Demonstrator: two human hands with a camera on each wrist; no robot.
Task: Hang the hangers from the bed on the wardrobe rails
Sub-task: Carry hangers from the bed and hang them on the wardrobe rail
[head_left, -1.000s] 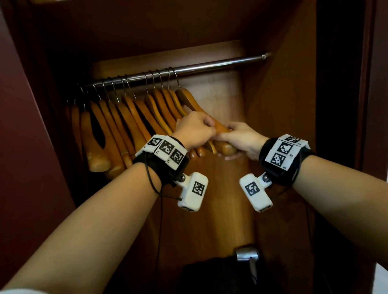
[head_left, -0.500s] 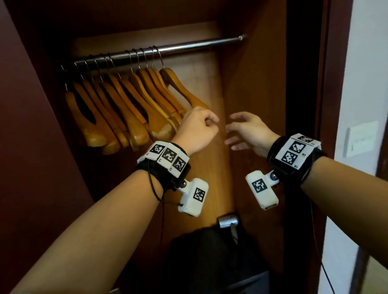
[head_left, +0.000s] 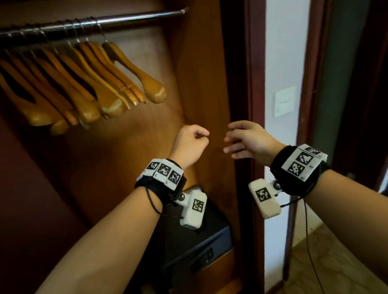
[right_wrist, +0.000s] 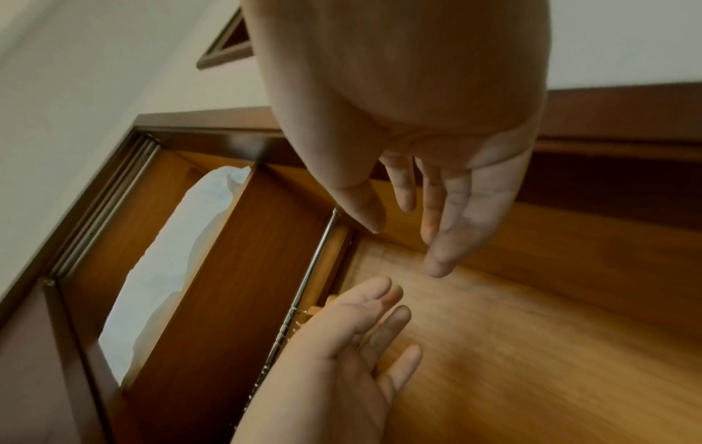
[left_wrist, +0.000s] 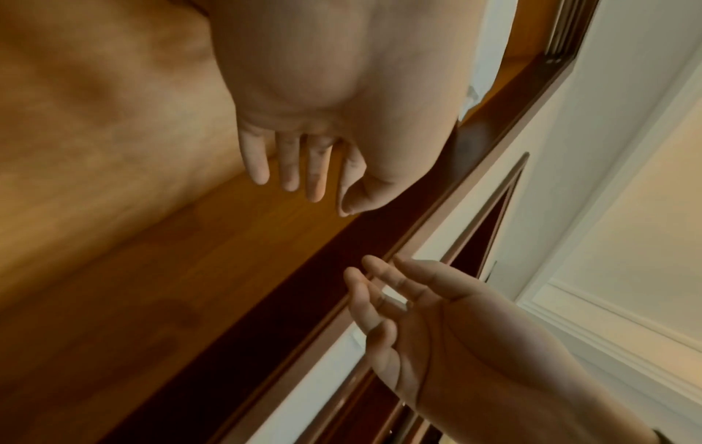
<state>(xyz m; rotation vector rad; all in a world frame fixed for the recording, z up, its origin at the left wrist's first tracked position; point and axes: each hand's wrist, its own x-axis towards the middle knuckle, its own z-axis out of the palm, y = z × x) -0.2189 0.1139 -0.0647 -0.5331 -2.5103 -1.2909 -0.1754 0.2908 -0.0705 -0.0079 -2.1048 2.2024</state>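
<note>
Wooden hangers (head_left: 87, 85) all hooked on the metal rail (head_left: 133, 18), bunched toward its 9 o'clock end; rail's long axis runs 9 to 3 across the top of the wardrobe (head_left: 197, 82) in the head view, 3 o'clock stretch bare. Hanger arms slope down toward 4 o'clock, rounded ends pointing at the viewer's lower right, packed side by side and overlapping; exact count hard to make out, leftmost ones lost in shadow and cut by the frame edge. Hooks thin and blurred against the rail. Left hand (head_left: 191, 144) below the hangers at about 5 o'clock from them, well apart, fingers loosely curled, grip holding nothing. In the left wrist view the same left hand (left_wrist: 323, 126) with fingers (left_wrist: 288, 168) hanging relaxed, thumb near the forefinger, nothing between. Right hand (head_left: 247, 140) just beside the left at its 3 o'clock, not touching, fingers spread and nearly straight, grip wide and empty; confirmed in the right wrist view, right hand (right_wrist: 437, 150) open with palm toward the camera. Dark box (head_left: 195, 245) on the wardrobe floor at 6 o'clock, partly hidden by the left wrist camera. White wall switch (head_left: 285, 102) on the wall at 3 o'clock, outside the wardrobe. White bundle (right_wrist: 170, 261) on the upper shelf, seen from the right wrist only, too blurred to identify. Bed out of frame.
</note>
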